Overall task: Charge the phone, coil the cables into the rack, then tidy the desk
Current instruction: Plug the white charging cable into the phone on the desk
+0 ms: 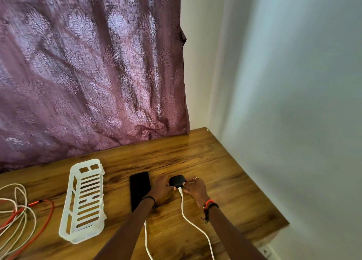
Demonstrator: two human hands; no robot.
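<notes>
Cable (188, 218) (white) meets charger (176, 182) gripped between hands (161, 190) (196, 188); phone (139, 189) just left.

One head-worn view — wide, facing forward and down, near above the desk (195, 158)

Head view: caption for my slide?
Left hand and right hand hold a black charger with white cable beside the phone and rack.

Black phone (139, 189) flat beside white rack (84, 237); white cable (182, 205) end at black charger (176, 181).
</notes>
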